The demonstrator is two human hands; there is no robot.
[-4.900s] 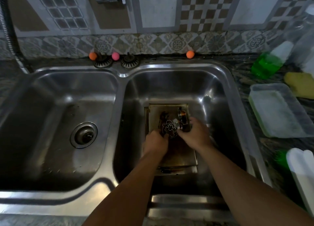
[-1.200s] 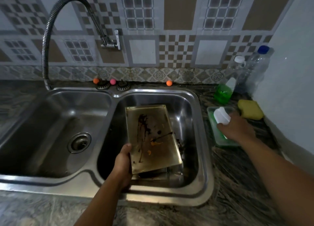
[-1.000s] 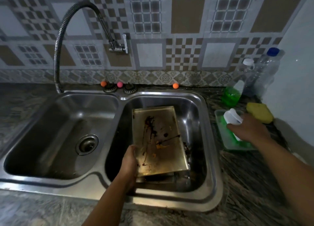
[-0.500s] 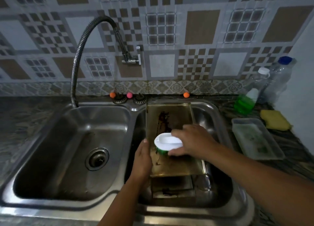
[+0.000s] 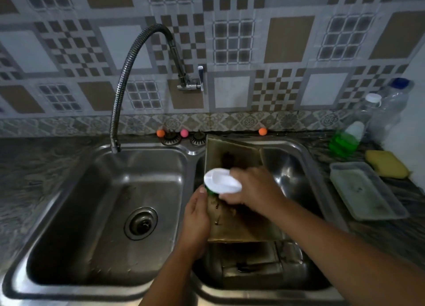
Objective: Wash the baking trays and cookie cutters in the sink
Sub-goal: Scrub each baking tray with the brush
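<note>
Right hand [image 5: 255, 188], which a second earlier gripped the white-handled scrubber [image 5: 222, 184] at the plastic tub right of the sink [image 5: 305, 154], now pressed it onto the stained baking tray [image 5: 232, 158] propped in the sink's right basin, left hand [image 5: 195, 216] clasping the tray's left edge; scrubbing likely starting.

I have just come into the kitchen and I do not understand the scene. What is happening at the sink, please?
A person is scrubbing a stained metal baking tray propped in the right basin of the steel double sink. The left hand holds the tray's left edge, and the right hand grips a white-handled scrubber with a green pad against it. No water runs from the faucet. Another tray lies beneath.
</note>
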